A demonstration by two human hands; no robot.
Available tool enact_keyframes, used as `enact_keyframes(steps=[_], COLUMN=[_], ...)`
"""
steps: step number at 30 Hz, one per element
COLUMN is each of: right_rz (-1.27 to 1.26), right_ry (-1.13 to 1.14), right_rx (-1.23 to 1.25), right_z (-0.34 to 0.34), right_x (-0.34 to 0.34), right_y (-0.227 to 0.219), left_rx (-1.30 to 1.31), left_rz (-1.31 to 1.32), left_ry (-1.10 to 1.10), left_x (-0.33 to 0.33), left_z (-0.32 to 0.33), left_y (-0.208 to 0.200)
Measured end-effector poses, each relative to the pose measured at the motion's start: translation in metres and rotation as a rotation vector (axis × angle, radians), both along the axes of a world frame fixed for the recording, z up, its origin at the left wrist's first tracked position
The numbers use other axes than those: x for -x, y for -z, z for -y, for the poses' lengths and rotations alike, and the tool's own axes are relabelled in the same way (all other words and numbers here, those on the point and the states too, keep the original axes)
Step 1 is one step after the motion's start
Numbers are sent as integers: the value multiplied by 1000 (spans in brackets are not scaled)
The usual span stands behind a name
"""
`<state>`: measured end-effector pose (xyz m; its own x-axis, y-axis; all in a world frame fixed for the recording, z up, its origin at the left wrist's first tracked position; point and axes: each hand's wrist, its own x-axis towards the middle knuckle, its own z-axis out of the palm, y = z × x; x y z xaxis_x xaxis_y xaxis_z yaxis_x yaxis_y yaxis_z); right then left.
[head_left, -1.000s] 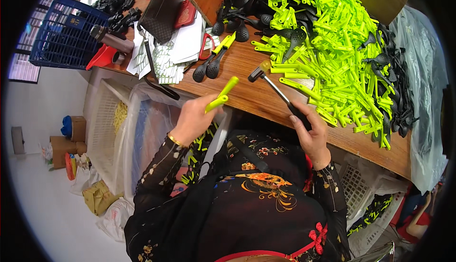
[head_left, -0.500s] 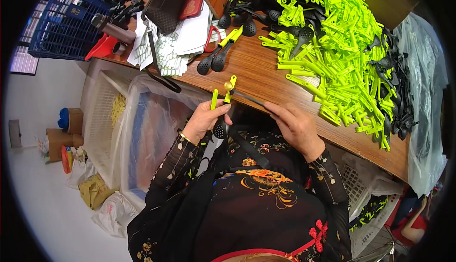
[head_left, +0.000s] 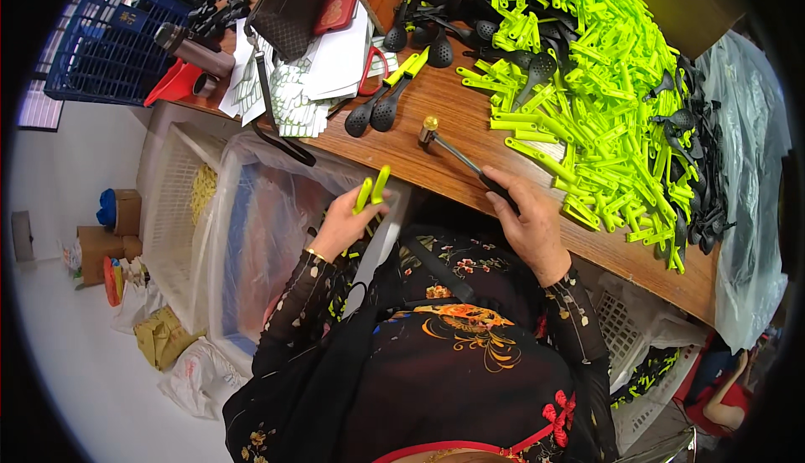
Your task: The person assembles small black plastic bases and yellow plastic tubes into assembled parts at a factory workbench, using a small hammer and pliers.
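My left hand (head_left: 342,225) is closed around two slotted spoons, held just off the table's front edge. Their lime-green handles (head_left: 381,181) stick up out of the fingers, while the black heads are hidden. In my right hand (head_left: 533,226) is a small hammer (head_left: 455,153) with a brass-coloured head, gripped by its dark handle. The hammer head is over the wooden table (head_left: 402,154), apart from the spoons. Two slotted spoons (head_left: 384,114) with black perforated heads and green handles lie on the table beyond my hands.
A large heap of green handles (head_left: 599,102) covers the table's right side, with black spoon heads (head_left: 541,69) among it. Papers (head_left: 335,69), a brown bag (head_left: 289,14), red-handled scissors (head_left: 369,77) and a flask (head_left: 197,50) sit at left. A plastic-lined bin (head_left: 243,245) stands below.
The hammer has lifted off the green handle and moved up and right. My left hand has drawn down and left with the spoons, whose handles now stand side by side.
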<state>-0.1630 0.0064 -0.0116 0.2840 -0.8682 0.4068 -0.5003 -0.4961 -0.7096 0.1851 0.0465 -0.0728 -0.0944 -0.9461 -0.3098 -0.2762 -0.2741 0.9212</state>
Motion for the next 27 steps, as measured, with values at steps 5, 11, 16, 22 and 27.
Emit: enact_keyframes(steps=[5,11,16,22,27], right_rz=[48,40,63,145,196], right_ry=[43,-11,33,81,108], right_rx=[-87,-91,-98,-155,-117], right_z=[-2,0,-1,-3,-5], right_x=[2,0,-1,4,5], right_y=[-7,-8,-6,-5,-1], left_rx=[-122,-581,-219,477,862], left_rz=[547,1046,479,258,987], left_ry=[-38,141,-282,-284,-75], left_x=[-87,-106,-78,20,60], left_z=[-47,-99,-28,62,144], left_y=[123,303,215,-88,-69])
